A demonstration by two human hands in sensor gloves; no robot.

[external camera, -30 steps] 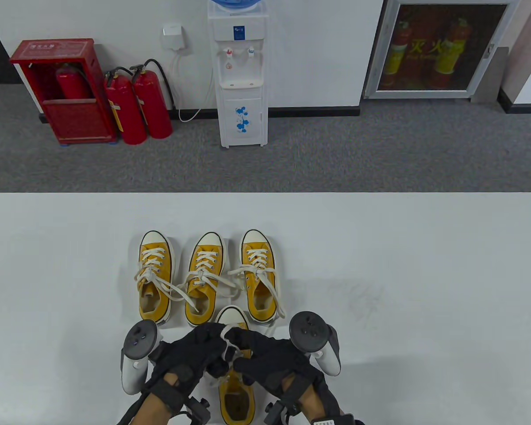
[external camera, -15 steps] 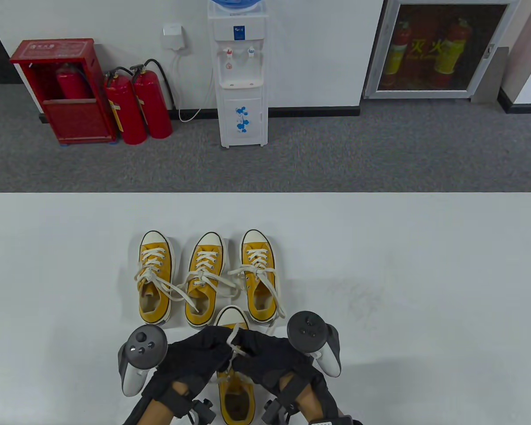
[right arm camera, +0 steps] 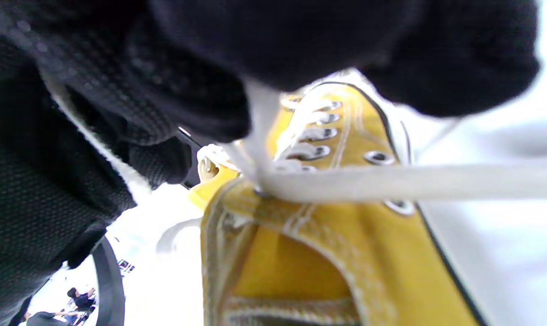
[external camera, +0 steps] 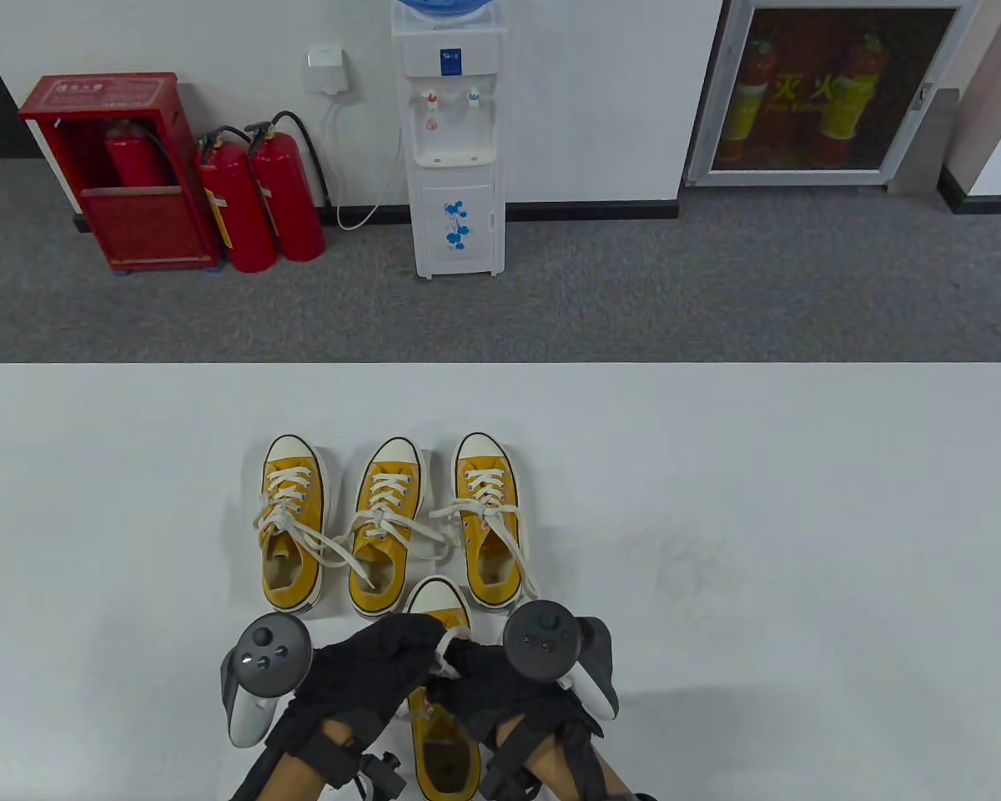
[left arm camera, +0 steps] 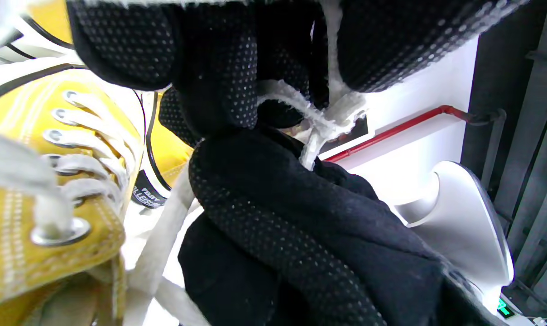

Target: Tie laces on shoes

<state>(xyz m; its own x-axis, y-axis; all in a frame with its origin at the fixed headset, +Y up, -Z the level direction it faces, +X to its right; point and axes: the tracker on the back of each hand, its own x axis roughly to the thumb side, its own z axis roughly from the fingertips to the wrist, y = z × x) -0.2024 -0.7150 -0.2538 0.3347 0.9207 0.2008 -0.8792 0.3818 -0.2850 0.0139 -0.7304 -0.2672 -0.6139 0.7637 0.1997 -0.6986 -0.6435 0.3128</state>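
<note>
A yellow canvas shoe [external camera: 444, 743] with a white toe cap lies at the table's near edge, toe pointing away. Both gloved hands meet over its lacing. My left hand [external camera: 384, 659] pinches the white lace [external camera: 448, 649] from the left and my right hand [external camera: 488, 672] pinches it from the right. In the left wrist view the lace [left arm camera: 321, 122] crosses in a knot between the fingers [left arm camera: 219, 81], beside the shoe [left arm camera: 38, 181]. The right wrist view shows a lace strand [right arm camera: 391, 181] pulled taut over the shoe [right arm camera: 328, 253].
Three more yellow shoes [external camera: 294, 521] [external camera: 384, 526] [external camera: 488, 517] stand in a row behind, their loose laces trailing and crossing on the white table [external camera: 801, 501]. Beyond the far edge are a water dispenser [external camera: 455, 142] and red fire extinguishers [external camera: 259, 196].
My right hand has shifted left toward the left hand, its tracker moving with it. The lace loop between the fingers has become shorter and tighter.
</note>
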